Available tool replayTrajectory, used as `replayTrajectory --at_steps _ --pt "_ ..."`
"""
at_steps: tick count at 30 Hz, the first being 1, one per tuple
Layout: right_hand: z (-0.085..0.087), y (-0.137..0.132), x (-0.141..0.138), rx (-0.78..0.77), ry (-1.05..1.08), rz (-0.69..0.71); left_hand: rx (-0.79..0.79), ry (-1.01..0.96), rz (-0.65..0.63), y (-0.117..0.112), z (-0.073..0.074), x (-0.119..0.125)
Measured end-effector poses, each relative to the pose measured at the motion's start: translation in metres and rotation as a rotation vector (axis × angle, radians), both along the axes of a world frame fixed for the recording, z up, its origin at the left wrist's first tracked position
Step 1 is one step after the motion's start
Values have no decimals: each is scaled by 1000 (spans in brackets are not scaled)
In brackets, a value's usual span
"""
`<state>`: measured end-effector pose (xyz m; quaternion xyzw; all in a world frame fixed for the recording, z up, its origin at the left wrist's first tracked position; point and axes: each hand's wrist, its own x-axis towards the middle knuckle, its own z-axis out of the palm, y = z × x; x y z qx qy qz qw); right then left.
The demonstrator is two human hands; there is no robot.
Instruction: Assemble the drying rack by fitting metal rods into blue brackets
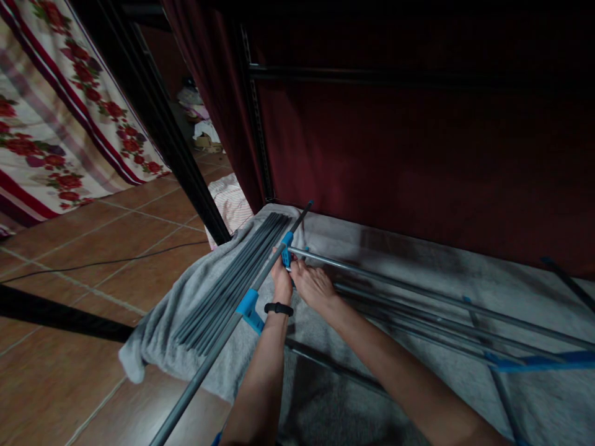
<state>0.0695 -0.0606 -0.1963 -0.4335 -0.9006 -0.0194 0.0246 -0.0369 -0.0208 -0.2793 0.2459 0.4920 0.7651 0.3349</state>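
A long grey tube (204, 370) runs diagonally, with two blue plastic connectors on it. At the upper blue connector (287, 244), my left hand (281, 280), with a black wristband, is closed with its fingers against the connector's lower part. My right hand (314, 284) is closed beside it around a thin metal tube whose end shows near the connector; its fingertips are partly hidden. Another metal tube (372, 271) meets the connector just above my hands and stretches right. Below my left wrist sits the lower blue connector (250, 310).
A bundle of grey tubes (232, 285) lies on a grey blanket (160, 334). Further metal tubes reach a blue piece (548, 361) at right. A black frame post (171, 130) stands at left, a dark red curtain (395, 161) behind. A cable (116, 261) crosses the tiled floor.
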Motion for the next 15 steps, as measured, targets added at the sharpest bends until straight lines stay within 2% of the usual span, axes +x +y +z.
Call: replayTrajectory --at_steps 10,15 --pt "3 1 3 -52 40 9 -1 -93 -46 1 -1 2" --pt "6 4 4 -102 87 2 -4 -115 -17 2 -2 3"
